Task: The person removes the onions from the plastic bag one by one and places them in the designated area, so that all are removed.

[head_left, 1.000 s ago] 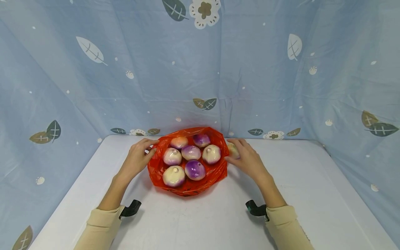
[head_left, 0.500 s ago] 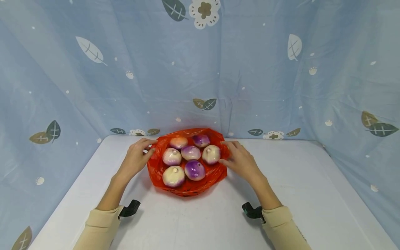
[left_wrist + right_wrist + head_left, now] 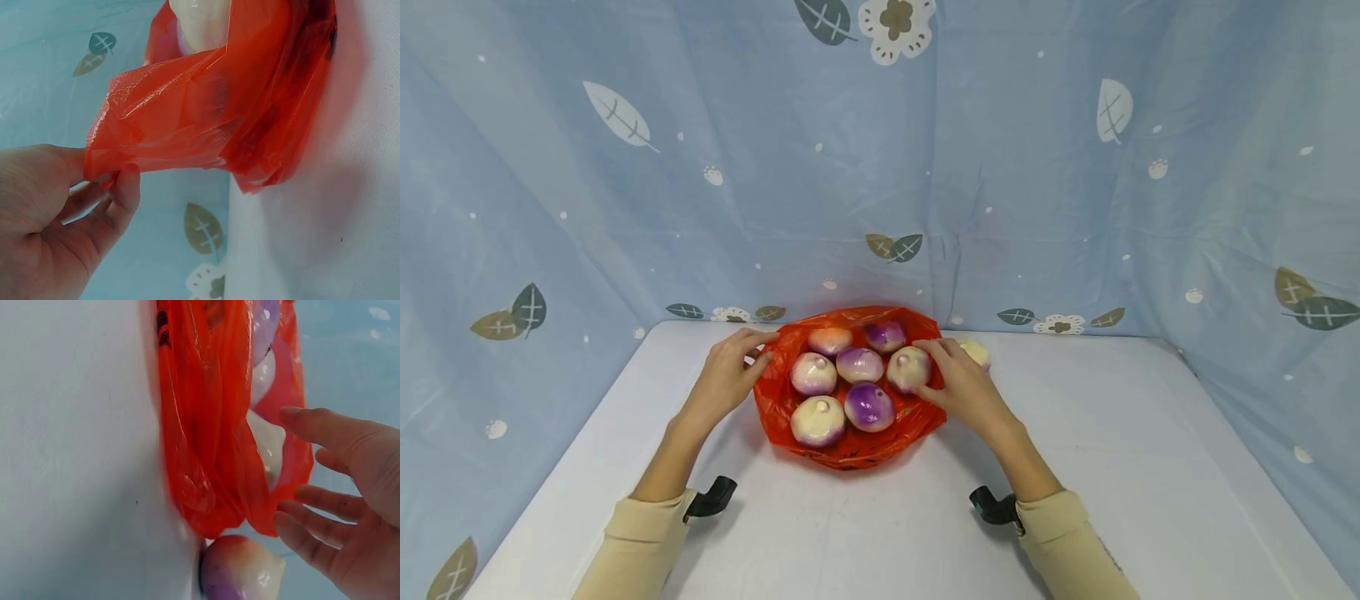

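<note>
A red plastic bag (image 3: 850, 457) lies with its mouth spread, holding several glossy white-and-purple turnips (image 3: 859, 365). My left hand (image 3: 724, 375) pinches the bag's left edge between thumb and fingers; the left wrist view shows the red film (image 3: 169, 112) stretched out from that grip. Over the bag's right side, my right hand (image 3: 961, 385) has its thumb and fingers spread about a pale turnip (image 3: 907, 368). The right wrist view shows this turnip (image 3: 267, 445) between thumb and fingers, with the fingers loosely bent by the bag's rim.
Another turnip (image 3: 976, 352) sits on the white table (image 3: 880, 542) outside the bag, just beyond my right hand. Blue patterned cloth (image 3: 1037, 192) hangs behind and along both sides of the table.
My right hand has moved left, from beside the bag to over the pale turnip at its right. The loose turnip outside shows again behind the hand. My left hand stays at the bag's edge.
</note>
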Demonstrator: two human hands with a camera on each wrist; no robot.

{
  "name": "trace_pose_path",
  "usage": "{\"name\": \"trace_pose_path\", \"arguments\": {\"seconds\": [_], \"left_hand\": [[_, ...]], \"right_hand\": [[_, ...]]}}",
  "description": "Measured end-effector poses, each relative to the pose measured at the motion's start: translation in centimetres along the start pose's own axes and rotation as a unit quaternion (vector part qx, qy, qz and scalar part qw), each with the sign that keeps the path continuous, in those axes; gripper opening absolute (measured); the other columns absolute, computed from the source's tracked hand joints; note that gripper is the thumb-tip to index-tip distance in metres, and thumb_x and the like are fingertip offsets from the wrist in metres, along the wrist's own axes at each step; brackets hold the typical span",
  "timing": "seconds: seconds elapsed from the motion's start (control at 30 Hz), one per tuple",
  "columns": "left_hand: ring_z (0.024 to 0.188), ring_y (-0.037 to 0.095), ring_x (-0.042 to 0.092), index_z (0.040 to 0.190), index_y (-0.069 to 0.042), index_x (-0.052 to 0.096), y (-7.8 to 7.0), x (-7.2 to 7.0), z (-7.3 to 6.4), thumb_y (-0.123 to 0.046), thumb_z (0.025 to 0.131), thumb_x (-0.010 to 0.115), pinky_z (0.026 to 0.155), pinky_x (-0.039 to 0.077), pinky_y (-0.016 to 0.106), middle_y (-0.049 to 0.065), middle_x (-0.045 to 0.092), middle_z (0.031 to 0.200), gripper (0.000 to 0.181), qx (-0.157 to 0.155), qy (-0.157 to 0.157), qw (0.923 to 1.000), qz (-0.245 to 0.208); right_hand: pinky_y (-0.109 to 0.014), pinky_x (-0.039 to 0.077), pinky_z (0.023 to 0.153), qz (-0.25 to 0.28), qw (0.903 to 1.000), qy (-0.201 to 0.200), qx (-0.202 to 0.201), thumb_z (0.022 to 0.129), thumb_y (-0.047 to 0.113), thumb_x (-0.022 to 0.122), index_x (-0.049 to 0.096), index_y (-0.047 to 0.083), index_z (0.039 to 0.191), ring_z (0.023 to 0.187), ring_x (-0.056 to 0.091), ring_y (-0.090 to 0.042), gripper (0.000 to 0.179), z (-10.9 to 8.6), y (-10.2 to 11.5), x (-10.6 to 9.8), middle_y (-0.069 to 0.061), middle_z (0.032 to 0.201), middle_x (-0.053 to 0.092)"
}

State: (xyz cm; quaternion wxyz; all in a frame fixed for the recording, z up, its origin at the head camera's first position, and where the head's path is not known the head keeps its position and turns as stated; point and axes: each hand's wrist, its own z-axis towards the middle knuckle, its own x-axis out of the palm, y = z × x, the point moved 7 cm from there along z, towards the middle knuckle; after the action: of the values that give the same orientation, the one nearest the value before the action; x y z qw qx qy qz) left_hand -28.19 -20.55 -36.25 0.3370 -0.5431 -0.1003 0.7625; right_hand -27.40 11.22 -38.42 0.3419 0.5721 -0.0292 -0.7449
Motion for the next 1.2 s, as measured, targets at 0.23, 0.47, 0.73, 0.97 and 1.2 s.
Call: {"name": "trace_pose_path", "arguments": {"seconds": [0.23, 0.47, 0.73, 0.97, 1.2], "left_hand": [[0.090, 0.031, 0.069, 0.122, -0.002, 0.067, 0.0, 0.0, 0.0, -0.004, 0.093, 0.063, 0.073, 0.062, 0.045, 0.017, 0.067, 0.114, 0.030, 0.002, 0.000, 1.0000, 0.001], [0.091, 0.031, 0.069, 0.123, -0.002, 0.067, 0.0, 0.0, 0.0, -0.005, 0.093, 0.063, 0.074, 0.062, 0.045, 0.018, 0.067, 0.115, 0.031, -0.004, 0.003, 1.0000, 0.000], [0.090, 0.030, 0.070, 0.123, -0.003, 0.067, 0.0, 0.1, 0.0, -0.005, 0.093, 0.062, 0.072, 0.062, 0.044, 0.017, 0.067, 0.113, 0.030, 0.001, -0.003, 1.0000, 0.003], [0.089, 0.030, 0.070, 0.123, -0.003, 0.067, 0.0, 0.0, 0.0, -0.005, 0.093, 0.063, 0.072, 0.062, 0.043, 0.017, 0.068, 0.113, 0.030, -0.001, -0.004, 1.0000, 0.005], [0.089, 0.030, 0.070, 0.123, -0.003, 0.067, -0.1, 0.0, -0.1, -0.005, 0.093, 0.063, 0.073, 0.062, 0.043, 0.017, 0.067, 0.114, 0.031, -0.003, -0.001, 1.0000, 0.006]], "right_hand": [[-0.048, 0.053, 0.100, 0.017, 0.9998, 0.012, 0.002, 0.080, 0.023, 0.082, 0.057, 0.014, 0.133, 0.117, 0.058, -0.028, 0.059, 0.5, -0.2, 1.0, -0.011, 0.125, 0.059], [-0.045, 0.054, 0.098, -0.003, 0.9999, 0.015, 0.001, 0.081, 0.027, 0.081, 0.058, 0.013, 0.131, 0.113, 0.059, -0.028, 0.057, 0.8, -0.5, 1.9, -0.011, 0.122, 0.060], [-0.045, 0.054, 0.097, -0.035, 0.9990, 0.025, 0.003, 0.080, 0.029, 0.081, 0.057, 0.017, 0.133, 0.110, 0.060, -0.028, 0.060, 1.0, -0.5, 2.6, -0.008, 0.120, 0.060], [-0.045, 0.054, 0.097, -0.035, 0.9990, 0.027, 0.004, 0.079, 0.028, 0.083, 0.057, 0.017, 0.133, 0.111, 0.058, -0.028, 0.062, 0.9, -0.4, 2.7, -0.009, 0.121, 0.059], [-0.045, 0.054, 0.097, -0.040, 0.9987, 0.029, 0.009, 0.078, 0.029, 0.083, 0.056, 0.019, 0.134, 0.112, 0.058, -0.027, 0.063, 0.9, -0.6, 2.9, -0.008, 0.121, 0.059]]}}
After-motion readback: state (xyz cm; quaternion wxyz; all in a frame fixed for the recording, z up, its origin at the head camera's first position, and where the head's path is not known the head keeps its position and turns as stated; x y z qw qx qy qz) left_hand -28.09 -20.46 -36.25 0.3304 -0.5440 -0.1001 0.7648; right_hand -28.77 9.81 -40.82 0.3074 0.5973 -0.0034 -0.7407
